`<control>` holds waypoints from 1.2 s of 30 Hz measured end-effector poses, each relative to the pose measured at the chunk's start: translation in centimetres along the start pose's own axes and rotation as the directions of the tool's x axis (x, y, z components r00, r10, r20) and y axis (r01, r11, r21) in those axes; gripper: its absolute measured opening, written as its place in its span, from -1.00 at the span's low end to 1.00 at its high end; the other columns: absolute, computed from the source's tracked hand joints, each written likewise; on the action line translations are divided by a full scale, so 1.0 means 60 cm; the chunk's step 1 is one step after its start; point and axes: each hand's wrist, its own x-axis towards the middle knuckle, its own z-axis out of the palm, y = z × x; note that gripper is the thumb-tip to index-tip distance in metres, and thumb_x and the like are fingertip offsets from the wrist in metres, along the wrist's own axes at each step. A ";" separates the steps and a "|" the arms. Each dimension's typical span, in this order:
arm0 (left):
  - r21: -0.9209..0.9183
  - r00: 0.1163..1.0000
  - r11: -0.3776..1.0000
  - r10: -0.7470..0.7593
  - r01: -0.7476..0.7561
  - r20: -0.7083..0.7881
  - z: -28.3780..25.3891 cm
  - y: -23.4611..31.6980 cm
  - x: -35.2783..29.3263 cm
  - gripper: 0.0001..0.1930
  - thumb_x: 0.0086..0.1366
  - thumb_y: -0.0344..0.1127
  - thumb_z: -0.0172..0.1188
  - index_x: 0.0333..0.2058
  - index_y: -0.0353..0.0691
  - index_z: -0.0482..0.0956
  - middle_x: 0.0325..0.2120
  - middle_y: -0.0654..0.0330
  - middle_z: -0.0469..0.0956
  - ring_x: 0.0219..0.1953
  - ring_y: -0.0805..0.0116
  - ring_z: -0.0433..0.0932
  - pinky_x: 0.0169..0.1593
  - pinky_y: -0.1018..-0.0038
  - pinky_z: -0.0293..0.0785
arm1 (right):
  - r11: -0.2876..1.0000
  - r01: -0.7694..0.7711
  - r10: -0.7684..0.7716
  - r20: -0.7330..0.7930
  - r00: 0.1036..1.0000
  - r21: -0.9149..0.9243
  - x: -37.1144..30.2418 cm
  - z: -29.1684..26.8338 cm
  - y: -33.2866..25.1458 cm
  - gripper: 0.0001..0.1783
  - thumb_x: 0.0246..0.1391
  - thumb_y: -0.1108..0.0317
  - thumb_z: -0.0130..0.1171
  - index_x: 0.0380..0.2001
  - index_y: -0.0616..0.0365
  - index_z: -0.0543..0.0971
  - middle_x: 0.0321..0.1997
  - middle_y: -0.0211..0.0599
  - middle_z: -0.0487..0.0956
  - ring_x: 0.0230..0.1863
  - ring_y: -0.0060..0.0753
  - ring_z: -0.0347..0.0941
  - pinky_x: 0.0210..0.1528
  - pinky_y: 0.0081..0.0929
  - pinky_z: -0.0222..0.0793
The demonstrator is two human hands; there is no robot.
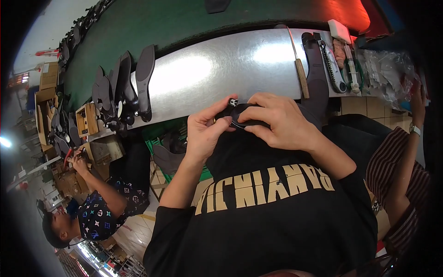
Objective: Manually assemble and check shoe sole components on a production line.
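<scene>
Both my hands meet over the near edge of the metal worktop, in front of my chest. Between them is a dark sandal (251, 123), partly covered by my fingers. With thumb and forefinger my left hand (206, 127) pinches its strap end, beside a small black-and-white piece (233, 102) that looks like a buckle. My right hand (281, 121) is curled over the same sandal, its fingertips pressing close to the left thumb. Just beyond the right hand, a dark sole (316, 87) lies across the worktop's edge. How the strap sits under my fingers is hidden.
Dark sandals (145, 69) stand in a row on the worktop (198, 69) at left. At right lie a wooden-handled tool (301, 76), scissors (353, 76), a white block (339, 31) and clear plastic bags (385, 69). A green crate (154, 147) is below. Co-workers sit on both sides.
</scene>
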 end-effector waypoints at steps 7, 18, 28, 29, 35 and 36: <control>0.036 0.995 0.996 0.086 -0.084 -0.056 0.017 -0.008 0.002 -0.60 0.15 -0.67 0.06 -0.01 -0.38 0.53 0.01 0.02 0.52 -0.13 0.46 0.56 -0.26 0.62 0.60 | 1.000 -0.020 0.020 -0.082 0.996 0.004 -0.008 0.017 0.006 -0.69 -0.27 0.43 0.39 -0.35 0.07 0.57 -0.32 -0.32 0.47 -0.30 -0.23 0.45 -0.32 -0.36 0.34; -0.339 0.968 0.906 -0.230 0.252 0.104 -0.001 0.027 0.011 -0.59 0.25 -0.54 -0.02 0.09 -0.34 0.45 0.09 -0.01 0.43 -0.14 0.37 0.60 -0.21 0.48 0.68 | 0.975 0.185 -0.216 -0.345 0.913 -0.122 -0.017 0.036 0.014 -0.73 -0.29 0.38 0.41 -0.42 0.05 0.59 -0.35 -0.23 0.48 -0.45 -0.25 0.44 -0.41 -0.41 0.34; -0.121 0.911 0.912 -0.367 0.393 0.191 -0.001 0.042 0.005 -0.64 0.31 -0.44 0.01 0.08 -0.31 0.44 -0.10 0.12 0.53 -0.16 0.45 0.57 -0.22 0.53 0.64 | 0.978 0.143 -0.189 -0.344 0.920 -0.154 -0.023 0.017 -0.001 -0.48 -0.18 0.52 0.35 -0.07 0.19 0.46 -0.41 -0.33 0.59 -0.47 -0.35 0.48 -0.43 -0.44 0.28; -0.103 0.916 0.918 -0.362 0.382 0.171 0.004 0.043 0.003 -0.67 0.31 -0.44 0.03 0.04 -0.33 0.47 -0.14 0.15 0.55 -0.20 0.49 0.57 -0.22 0.54 0.62 | 0.985 0.114 -0.153 -0.344 0.926 -0.130 -0.024 0.017 -0.002 -0.55 -0.13 0.50 0.31 -0.10 0.17 0.47 -0.43 -0.32 0.57 -0.46 -0.30 0.49 -0.41 -0.41 0.31; -0.001 0.959 0.962 -0.273 0.273 0.076 0.016 0.034 0.002 -0.77 0.28 -0.45 0.14 -0.10 -0.36 0.56 -0.35 0.24 0.59 -0.38 0.59 0.55 -0.26 0.61 0.57 | 1.000 0.027 -0.025 -0.338 0.941 0.002 -0.027 0.027 0.003 -0.67 -0.06 0.43 0.30 -0.19 0.17 0.48 -0.45 -0.25 0.56 -0.44 -0.20 0.51 -0.37 -0.34 0.36; 0.041 0.968 0.968 -0.250 0.248 0.040 0.018 0.032 0.002 -0.79 0.27 -0.45 0.16 -0.13 -0.36 0.57 -0.41 0.27 0.59 -0.42 0.62 0.53 -0.29 0.65 0.54 | 0.999 0.032 -0.025 -0.340 0.940 0.014 -0.028 0.029 0.006 -0.69 -0.06 0.41 0.31 -0.22 0.17 0.49 -0.45 -0.24 0.57 -0.44 -0.19 0.51 -0.36 -0.33 0.37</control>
